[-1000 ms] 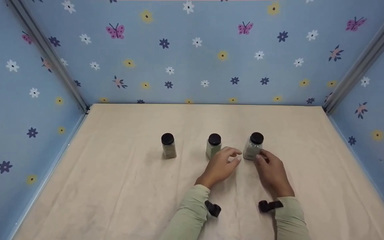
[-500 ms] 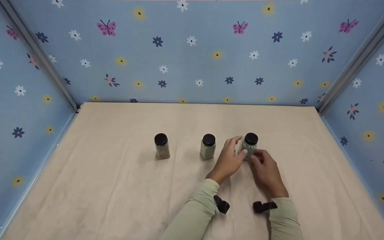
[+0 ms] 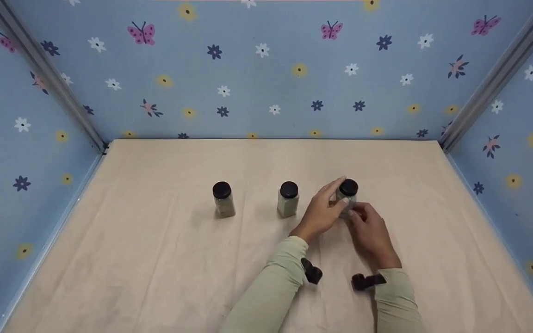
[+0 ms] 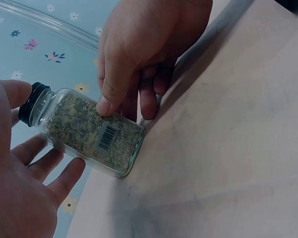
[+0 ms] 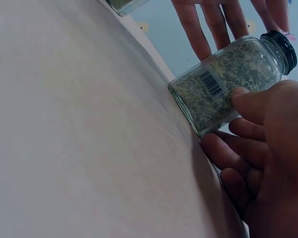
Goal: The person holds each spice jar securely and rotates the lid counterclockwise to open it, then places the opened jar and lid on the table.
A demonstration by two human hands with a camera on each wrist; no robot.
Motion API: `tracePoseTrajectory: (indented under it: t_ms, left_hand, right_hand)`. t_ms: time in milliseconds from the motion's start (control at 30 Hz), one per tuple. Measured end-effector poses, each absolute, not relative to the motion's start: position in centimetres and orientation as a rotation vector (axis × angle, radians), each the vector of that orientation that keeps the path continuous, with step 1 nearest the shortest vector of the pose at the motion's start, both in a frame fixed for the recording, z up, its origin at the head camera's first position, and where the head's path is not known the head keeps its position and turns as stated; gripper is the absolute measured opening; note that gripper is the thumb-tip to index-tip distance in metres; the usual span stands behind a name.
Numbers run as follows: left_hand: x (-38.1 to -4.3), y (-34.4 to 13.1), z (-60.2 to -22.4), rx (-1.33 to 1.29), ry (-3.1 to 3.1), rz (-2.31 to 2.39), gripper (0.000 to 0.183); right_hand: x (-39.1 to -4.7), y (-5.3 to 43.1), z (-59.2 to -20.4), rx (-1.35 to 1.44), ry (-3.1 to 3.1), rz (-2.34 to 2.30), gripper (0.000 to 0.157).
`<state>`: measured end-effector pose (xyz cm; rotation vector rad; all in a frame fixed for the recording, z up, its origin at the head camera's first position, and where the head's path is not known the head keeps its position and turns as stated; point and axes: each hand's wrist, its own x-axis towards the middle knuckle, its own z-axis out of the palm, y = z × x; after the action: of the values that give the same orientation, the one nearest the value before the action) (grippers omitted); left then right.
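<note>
A glass spice jar (image 3: pixel 349 188) with a black cap, a barcode label and greenish dried flakes inside stands on the right of a row. My right hand (image 3: pixel 373 233) pinches its lower body from the right, the thumb on the glass near the label in the right wrist view. From the left, my left hand (image 3: pixel 319 215) straddles the same jar (image 4: pixel 84 129). Its thumb and index finger are at the cap, its other fingers spread and nearly straight along the glass. A middle jar (image 3: pixel 288 203) and a left jar (image 3: pixel 224 203), both black-capped, stand upright.
A cream cloth (image 3: pixel 192 277) covers the table under the jars. Blue panels (image 3: pixel 266 92) printed with flowers and butterflies enclose the back and both sides, with metal posts (image 3: pixel 44 69) at the corners. Each wrist carries a small black camera (image 3: pixel 312 272).
My left hand has moved from in front of the middle jar over to the right jar, reaching its cap. My right hand keeps its pinch on that jar. The head view has shifted slightly.
</note>
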<state>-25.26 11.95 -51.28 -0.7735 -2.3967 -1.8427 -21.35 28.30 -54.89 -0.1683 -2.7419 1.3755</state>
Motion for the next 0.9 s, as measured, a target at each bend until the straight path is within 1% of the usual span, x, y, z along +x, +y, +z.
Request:
tracePoseTrajectory:
  t_ms: [167, 367, 667, 900]
  left_hand:
    - [-25.52, 11.91, -51.2, -0.777, -2.402, -1.809, 0.053]
    - [-25.55, 11.97, -51.24, -0.748, -2.431, -1.814, 0.049]
    - [-25.81, 12.14, -51.24, -0.7, -2.462, -1.71, 0.045]
    - [-25.56, 11.98, -51.09, -0.668, -2.538, -1.636, 0.049]
  right_hand:
    - [-21.52, 28.08, -54.97, -0.161, -2.727, 1.35, 0.04]
    - [-21.49, 28.05, -55.07, -0.183, -2.727, 1.369, 0.039]
    - [-21.69, 27.96, -54.94, -0.199, -2.755, 1.311, 0.041]
    - [-21.43, 27.97, -54.94, -0.212, -2.781, 1.324, 0.045]
